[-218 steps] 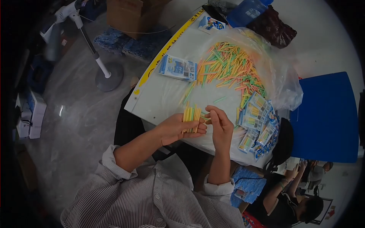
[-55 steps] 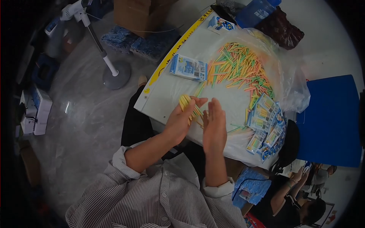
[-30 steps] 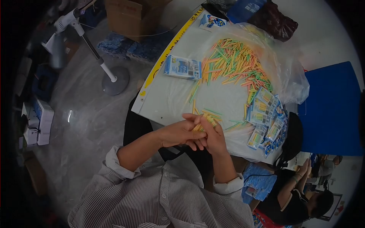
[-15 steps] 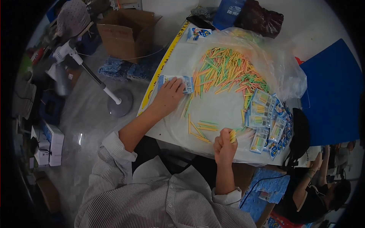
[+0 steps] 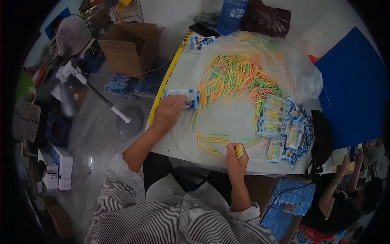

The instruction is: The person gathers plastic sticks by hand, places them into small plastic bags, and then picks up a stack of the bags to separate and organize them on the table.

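Observation:
My left hand is on a small blue-and-white printed packet at the left side of the table, its fingers bent over the near edge and hiding part of it. My right hand is closed in a fist around a small bundle of yellowish candy sticks, above the table's front edge. Between the hands, a few loose yellow and green sticks lie on clear plastic sheeting. Behind them spreads a large heap of pink, yellow and green sticks.
Several filled packets are piled at the right, beside a black bag. A blue board stands beyond. Another packet, a phone and a blue container lie at the back. Another person sits at lower right.
The camera view has shifted slightly. My left hand has drawn back toward the packet's left end, uncovering more of its print. My right hand still grips the sticks, a little lower.

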### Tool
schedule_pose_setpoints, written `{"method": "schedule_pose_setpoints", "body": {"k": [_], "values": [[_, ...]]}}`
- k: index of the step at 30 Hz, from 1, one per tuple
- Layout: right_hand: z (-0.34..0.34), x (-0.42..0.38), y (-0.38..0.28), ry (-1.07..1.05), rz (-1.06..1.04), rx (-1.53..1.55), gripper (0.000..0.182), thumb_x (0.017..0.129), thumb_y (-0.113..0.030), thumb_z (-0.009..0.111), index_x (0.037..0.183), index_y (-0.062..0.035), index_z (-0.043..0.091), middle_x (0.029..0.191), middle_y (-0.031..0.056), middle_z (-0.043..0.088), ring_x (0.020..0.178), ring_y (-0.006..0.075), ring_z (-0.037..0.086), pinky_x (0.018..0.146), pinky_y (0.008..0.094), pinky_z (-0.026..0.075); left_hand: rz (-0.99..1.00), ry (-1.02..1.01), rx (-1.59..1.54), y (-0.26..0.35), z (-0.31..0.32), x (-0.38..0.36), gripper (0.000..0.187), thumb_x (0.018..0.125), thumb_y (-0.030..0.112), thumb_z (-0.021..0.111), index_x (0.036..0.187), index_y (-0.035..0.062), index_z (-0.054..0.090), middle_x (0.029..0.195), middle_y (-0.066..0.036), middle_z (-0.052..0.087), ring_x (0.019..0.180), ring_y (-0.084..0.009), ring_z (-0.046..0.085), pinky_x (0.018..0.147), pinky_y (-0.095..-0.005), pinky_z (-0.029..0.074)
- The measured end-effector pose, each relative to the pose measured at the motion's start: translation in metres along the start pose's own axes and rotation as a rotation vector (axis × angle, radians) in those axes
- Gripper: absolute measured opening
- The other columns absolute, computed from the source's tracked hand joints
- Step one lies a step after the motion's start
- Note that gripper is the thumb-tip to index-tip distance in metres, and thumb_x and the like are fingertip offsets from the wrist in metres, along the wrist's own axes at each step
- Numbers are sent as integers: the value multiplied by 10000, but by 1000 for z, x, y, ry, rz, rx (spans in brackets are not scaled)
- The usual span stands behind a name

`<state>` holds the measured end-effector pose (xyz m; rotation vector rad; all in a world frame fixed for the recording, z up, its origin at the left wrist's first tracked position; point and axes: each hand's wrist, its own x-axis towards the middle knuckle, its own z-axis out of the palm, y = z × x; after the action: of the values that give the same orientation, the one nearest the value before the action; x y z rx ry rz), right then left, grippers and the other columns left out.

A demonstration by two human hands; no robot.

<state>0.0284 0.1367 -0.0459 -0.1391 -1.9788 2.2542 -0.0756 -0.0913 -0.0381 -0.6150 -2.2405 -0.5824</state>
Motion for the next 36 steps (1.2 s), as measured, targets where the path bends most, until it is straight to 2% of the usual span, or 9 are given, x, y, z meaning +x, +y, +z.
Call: {"method": "schedule_pose_setpoints", "body": {"k": [5, 8, 16, 20, 22, 23, 28, 30, 36], "values": [[4, -1, 0, -6, -34, -57, 108, 828, -129, 526, 787, -32, 502, 557, -60, 395, 459, -2, 323, 411, 155, 247, -80, 58, 2, 2, 4, 0, 133, 709, 39, 573, 841, 43, 580, 814, -96, 597, 742, -237, 574, 657, -315, 455], [5, -2, -3, -5, -103, -110, 108, 828, -124, 527, 776, -31, 508, 600, -55, 411, 504, 0, 332, 450, 151, 268, -269, -120, -118, 2, 7, -1, 51, 724, 81, 578, 748, 45, 551, 753, -107, 583, 692, -233, 566, 608, -313, 448], [2, -4, -5, -16, -44, -96, 110, 829, -131, 527, 798, -26, 521, 622, -53, 410, 528, 11, 332, 473, 153, 276, -457, -123, -9, -2, -2, 11, 122, 819, 103, 491, 910, 38, 443, 725, -136, 564, 629, -283, 564, 559, -333, 445], [6, 5, -17, -65, -46, -31, 120, 824, -141, 539, 855, -24, 539, 624, -55, 407, 546, 9, 332, 484, 147, 270, -338, 64, -191, 19, -29, 33, 143, 812, 95, 516, 916, 41, 435, 732, -136, 580, 657, -257, 594, 563, -300, 458], [7, 18, -22, -99, -350, -229, 150, 824, -135, 541, 915, -17, 547, 628, -55, 418, 564, 10, 343, 496, 144, 279, -382, -160, -498, 38, -44, 37, 211, 791, 99, 563, 942, 52, 425, 745, -130, 600, 711, -213, 618, 584, -268, 469], [10, 21, -30, -87, -348, -235, 150, 824, -135, 541, 915, -17, 547, 628, -55, 418, 564, 10, 343, 496, 144, 279, -378, -166, -509, 45, -46, 35, 211, 791, 99, 563, 942, 52, 425, 745, -130, 600, 711, -213, 618, 584, -268, 469], [30, 24, -55, -210, 102, -91, 113, 770, -97, 603, 848, -18, 581, 594, -59, 427, 555, 15, 373, 496, 160, 314, -371, -276, -592, 64, -46, 20, 304, 748, 137, 627, 965, 57, 431, 725, -120, 606, 708, -194, 624, 591, -256, 471], [32, 23, -50, -197, 103, -63, 100, 770, -82, 601, 833, -9, 573, 609, -59, 437, 563, 5, 368, 497, 150, 300, -370, -288, -601, 63, -43, 17, 313, 743, 136, 632, 969, 53, 431, 713, -113, 603, 694, -192, 621, 586, -255, 467], [32, 21, -53, -128, 38, -146, 113, 741, -57, 621, 694, -5, 532, 577, -41, 442, 541, 28, 389, 473, 185, 329, -184, 76, -303, 77, -41, -1, 402, 701, 122, 664, 1002, 19, 418, 777, -98, 529, 702, -194, 544, 648, -282, 444]]}}
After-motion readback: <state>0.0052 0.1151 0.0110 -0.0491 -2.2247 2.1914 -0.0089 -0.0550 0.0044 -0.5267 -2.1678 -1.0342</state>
